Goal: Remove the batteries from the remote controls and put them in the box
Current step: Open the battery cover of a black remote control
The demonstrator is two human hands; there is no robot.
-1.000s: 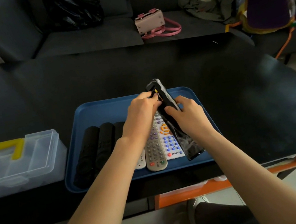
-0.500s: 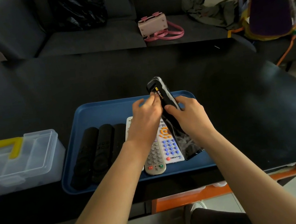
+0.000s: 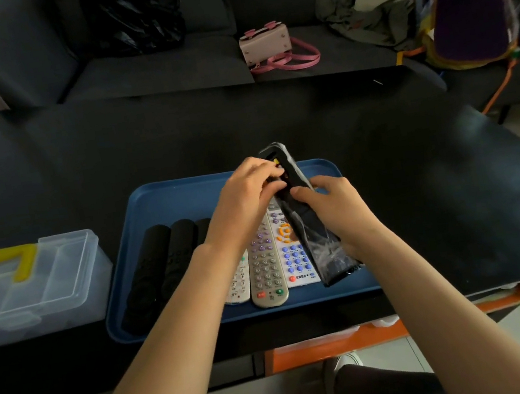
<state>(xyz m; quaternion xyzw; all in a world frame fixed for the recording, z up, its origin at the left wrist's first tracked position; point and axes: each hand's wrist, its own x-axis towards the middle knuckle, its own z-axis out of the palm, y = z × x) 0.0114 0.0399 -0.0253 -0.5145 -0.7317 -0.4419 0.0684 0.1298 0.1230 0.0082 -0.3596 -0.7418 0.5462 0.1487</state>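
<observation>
My right hand (image 3: 339,211) grips a black remote in a clear plastic sleeve (image 3: 310,223), tilted up over the blue tray (image 3: 178,203). Its battery bay faces me, and a battery with a yellow end (image 3: 277,162) shows at the top. The fingertips of my left hand (image 3: 248,195) are curled into that bay, on the battery. Three black remotes (image 3: 157,264) and three light ones (image 3: 266,264) lie side by side in the tray. The clear plastic box with a yellow handle (image 3: 27,284) stands left of the tray.
The tray and box sit on a black table (image 3: 418,171). Behind it is a dark sofa with a pink handbag (image 3: 265,42), a black bag (image 3: 135,19) and a pile of clothes (image 3: 425,0). An orange shelf edge (image 3: 342,340) shows under the table.
My left fingers have dug deeper into the battery bay, now covering more of the battery. The remote and my right hand have barely moved.
</observation>
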